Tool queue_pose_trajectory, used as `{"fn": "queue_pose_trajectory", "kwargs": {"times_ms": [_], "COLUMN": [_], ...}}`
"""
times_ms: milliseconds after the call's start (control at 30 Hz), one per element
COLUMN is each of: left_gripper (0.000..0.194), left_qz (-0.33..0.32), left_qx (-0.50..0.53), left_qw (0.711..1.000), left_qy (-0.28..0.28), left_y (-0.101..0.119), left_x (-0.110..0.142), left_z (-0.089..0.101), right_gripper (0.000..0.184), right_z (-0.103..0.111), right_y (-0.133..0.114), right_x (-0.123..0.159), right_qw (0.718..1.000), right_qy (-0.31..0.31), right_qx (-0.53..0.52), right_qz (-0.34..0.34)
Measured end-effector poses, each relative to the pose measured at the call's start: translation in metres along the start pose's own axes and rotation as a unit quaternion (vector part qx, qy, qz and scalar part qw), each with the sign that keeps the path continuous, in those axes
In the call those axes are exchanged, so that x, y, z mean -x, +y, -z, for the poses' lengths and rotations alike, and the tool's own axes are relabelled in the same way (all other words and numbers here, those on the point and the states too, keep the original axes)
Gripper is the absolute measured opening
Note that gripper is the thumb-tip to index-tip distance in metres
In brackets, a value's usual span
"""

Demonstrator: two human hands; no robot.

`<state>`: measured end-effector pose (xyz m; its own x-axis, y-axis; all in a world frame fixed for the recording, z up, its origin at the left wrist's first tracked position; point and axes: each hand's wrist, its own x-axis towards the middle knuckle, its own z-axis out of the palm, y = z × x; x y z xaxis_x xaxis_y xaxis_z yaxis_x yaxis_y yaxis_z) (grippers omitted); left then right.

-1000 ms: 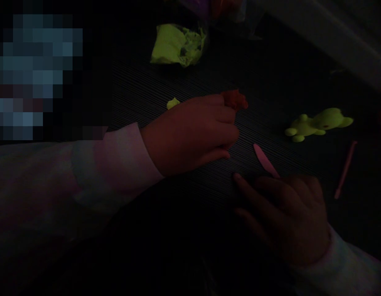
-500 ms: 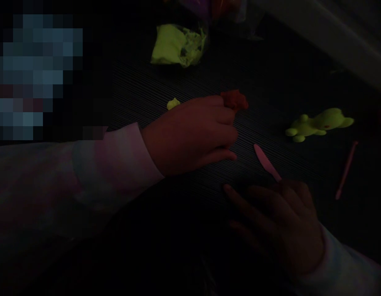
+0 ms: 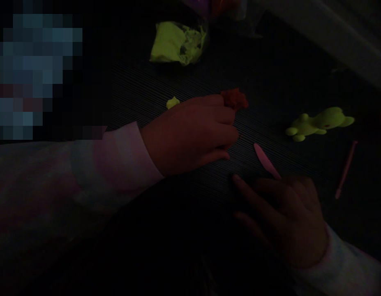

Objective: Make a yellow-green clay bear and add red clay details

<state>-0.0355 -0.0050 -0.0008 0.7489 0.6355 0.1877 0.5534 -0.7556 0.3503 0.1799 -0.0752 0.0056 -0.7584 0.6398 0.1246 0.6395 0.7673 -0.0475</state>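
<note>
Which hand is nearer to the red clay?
Left. The left hand is at the edge of the red clay; the right hand is well apart from it, lower and further right in the picture.

Single head-worn view, looking forward and down, close above table [image 3: 141, 80]

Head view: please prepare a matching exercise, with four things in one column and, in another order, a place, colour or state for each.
1. Animal-shaped figure
2. Red lump
3. Knife-shaped tool
4. Thin stick

A. pink, apart from both hands
B. yellow-green, lying down
C. next to the left hand
D. partly hidden by the right hand

Pairs: 1-B; 2-C; 3-D; 4-A
</note>
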Motion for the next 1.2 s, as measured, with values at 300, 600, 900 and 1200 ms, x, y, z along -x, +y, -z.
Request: {"fn": "queue_pose_trajectory", "kwargs": {"times_ms": [300,600,900,1200], "left_gripper": [0.027,0.014,0.022,0.023], "left_qz": [0.013,0.003,0.038,0.04], "left_qx": [0.01,0.022,-0.019,-0.026], "left_qw": [1.0,1.0,0.998,0.996], "left_qy": [-0.017,0.005,0.052,0.076], "left_y": [0.002,0.0,-0.001,-0.003], "left_x": [-0.002,0.002,0.004,0.004], "left_z": [0.002,-0.001,-0.002,-0.006], "right_gripper": [0.052,0.033,0.014,0.02], "right_z": [0.009,0.006,0.008,-0.001], "right_y": [0.007,0.01,0.004,0.0], "right_x": [0.003,0.007,-0.01,-0.006], "right_qw": [0.983,0.927,0.96,0.954], "right_qy": [0.059,0.125,0.117,0.128], "right_qx": [-0.151,-0.32,-0.24,-0.248], "right_qz": [-0.087,-0.154,-0.088,-0.111]}}
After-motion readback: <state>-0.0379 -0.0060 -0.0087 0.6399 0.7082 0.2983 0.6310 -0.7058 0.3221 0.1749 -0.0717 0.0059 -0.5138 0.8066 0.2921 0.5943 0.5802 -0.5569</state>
